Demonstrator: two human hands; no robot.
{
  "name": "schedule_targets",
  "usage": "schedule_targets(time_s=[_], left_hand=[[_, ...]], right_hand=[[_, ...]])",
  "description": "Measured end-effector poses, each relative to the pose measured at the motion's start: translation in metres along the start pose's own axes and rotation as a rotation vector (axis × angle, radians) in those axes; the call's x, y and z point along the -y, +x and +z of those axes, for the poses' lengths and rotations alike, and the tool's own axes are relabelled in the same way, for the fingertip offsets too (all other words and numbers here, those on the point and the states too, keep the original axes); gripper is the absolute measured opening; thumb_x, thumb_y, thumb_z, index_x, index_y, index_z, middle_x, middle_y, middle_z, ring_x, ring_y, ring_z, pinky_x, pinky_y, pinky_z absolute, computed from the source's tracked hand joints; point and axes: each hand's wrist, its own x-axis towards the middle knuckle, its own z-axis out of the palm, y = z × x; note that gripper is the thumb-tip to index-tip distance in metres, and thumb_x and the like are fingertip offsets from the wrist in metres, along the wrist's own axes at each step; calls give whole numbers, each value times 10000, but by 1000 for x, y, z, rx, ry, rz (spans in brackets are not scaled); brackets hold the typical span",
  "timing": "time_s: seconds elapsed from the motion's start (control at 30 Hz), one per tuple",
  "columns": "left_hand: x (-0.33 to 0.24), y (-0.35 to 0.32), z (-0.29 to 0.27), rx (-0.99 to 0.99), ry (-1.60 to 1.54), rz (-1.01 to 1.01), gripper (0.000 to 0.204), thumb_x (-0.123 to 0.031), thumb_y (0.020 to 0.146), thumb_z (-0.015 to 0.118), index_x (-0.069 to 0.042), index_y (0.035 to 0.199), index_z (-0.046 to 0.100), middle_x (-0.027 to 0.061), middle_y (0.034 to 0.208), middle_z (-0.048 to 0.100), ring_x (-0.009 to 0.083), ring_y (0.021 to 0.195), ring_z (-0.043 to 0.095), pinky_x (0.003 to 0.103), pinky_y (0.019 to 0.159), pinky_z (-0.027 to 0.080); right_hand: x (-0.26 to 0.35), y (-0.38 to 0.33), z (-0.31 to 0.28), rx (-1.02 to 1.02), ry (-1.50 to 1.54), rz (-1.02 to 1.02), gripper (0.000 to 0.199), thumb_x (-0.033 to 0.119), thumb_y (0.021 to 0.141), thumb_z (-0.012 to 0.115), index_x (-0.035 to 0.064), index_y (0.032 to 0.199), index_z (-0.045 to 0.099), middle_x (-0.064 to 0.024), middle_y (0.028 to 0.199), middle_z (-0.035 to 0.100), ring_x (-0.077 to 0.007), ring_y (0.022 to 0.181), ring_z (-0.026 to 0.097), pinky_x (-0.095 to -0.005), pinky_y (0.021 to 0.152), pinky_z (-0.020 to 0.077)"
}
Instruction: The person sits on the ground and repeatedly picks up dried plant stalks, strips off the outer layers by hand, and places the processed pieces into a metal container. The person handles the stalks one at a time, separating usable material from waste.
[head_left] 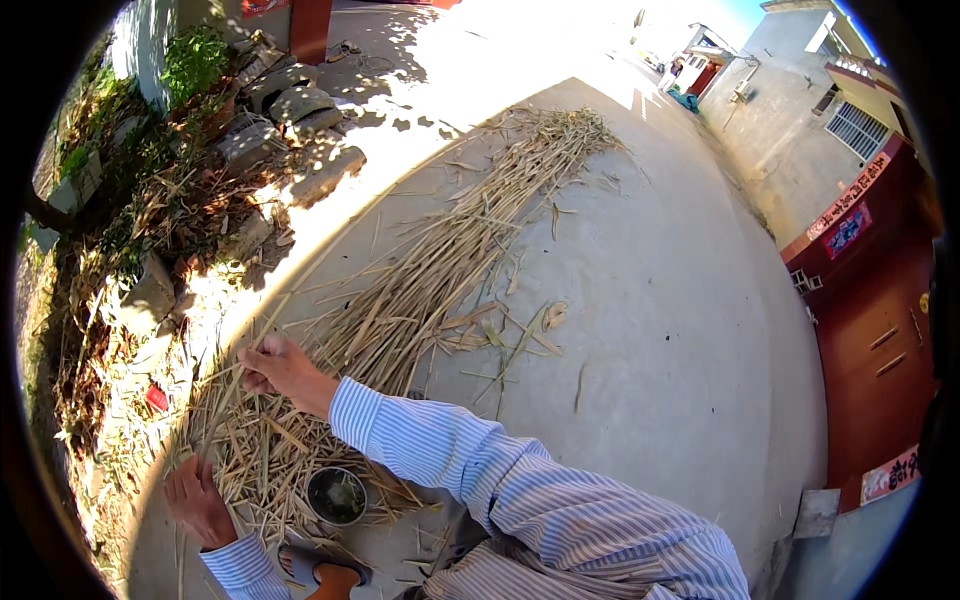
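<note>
A long, pale dry stalk (214, 421) runs between my two hands at the lower left. My left hand (200, 503) is closed around its lower part, near the ground. Farther up, my right hand (284, 372) pinches the same stalk between thumb and fingers, its arm reaching across from the right. Below and between the hands lies a litter of short straw-coloured stalk pieces (275, 455). A round metal bowl (337, 497) stands among them, with something greenish inside that I cannot make out clearly.
A long heap of dry stalks (440, 265) stretches away over the grey concrete (660, 380). Loose leaves (520, 345) lie at its right side. Along the left are stones (300, 105), dry plant litter and a small red packet (157, 398). A red gate (875, 350) stands at the right.
</note>
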Motion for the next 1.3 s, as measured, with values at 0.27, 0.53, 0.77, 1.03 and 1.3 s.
schedule_targets(time_s=[0.27,0.53,0.77,1.03,1.3], left_hand=[[-28,12,-5,-173,-306,-161,91,-62,878,651,19,889,613,114,859,621,236,727,573,361,659,481],[40,22,-29,-75,240,-327,327,-276,961,554,20,1092,602,169,999,642,283,920,591,409,813,446],[-4,27,-1,-4,-1,-8,148,-233,797,699,-94,826,656,50,750,654,228,753,608,378,728,431],[35,1,-26,-2,-58,-112,218,-299,755,731,-99,812,665,41,739,660,224,731,615,367,716,419],[94,-38,-64,141,22,-330,201,-294,785,691,-102,794,633,57,675,616,246,733,587,410,763,379]], right_hand=[[-13,1,-5,-82,20,45,396,386,902,648,11,866,524,-81,728,595,-134,612,588,-264,518,468],[1,4,-8,-106,-70,65,345,288,931,621,-43,922,523,-113,755,604,-156,629,591,-275,515,500],[13,5,-6,-177,-127,13,315,270,897,660,-36,926,589,-92,761,625,-123,651,599,-233,582,517],[23,32,-52,-328,-68,-146,236,235,876,698,31,885,579,-66,765,638,-112,639,611,-211,528,507],[48,31,-84,-432,-2,-298,177,205,881,690,59,873,590,-49,769,641,-95,643,611,-192,536,507]])
